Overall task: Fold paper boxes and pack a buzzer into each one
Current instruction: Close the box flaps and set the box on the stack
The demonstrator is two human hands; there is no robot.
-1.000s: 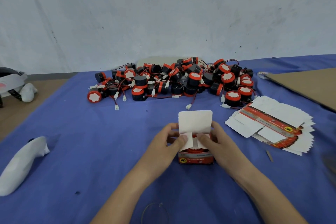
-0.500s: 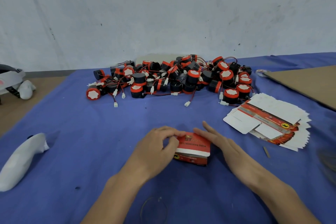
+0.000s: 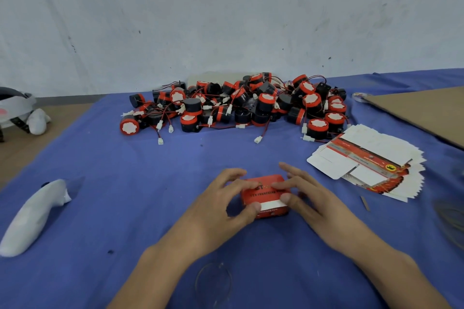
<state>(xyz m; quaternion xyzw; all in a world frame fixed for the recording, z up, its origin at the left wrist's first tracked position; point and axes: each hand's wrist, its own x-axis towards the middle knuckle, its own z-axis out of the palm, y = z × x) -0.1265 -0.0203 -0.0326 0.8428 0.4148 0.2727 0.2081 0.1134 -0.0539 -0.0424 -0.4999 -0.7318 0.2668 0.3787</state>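
L hand [image 3: 221,204] & R hand [image 3: 308,195] are both pinching the red box [image 3: 266,193] on the blue cloth [image 3: 150,183], pressing its lid closed; next prob. needs a blank off the flat stack [image 3: 371,165].

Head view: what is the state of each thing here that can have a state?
small red paper box: closed, lying on the blue cloth
left hand: fingers and thumb grip the box
right hand: fingers and thumb grip the box
black and red round buzzers: loose pile, unpacked
flat white and red paper box blanks: unfolded, fanned stack
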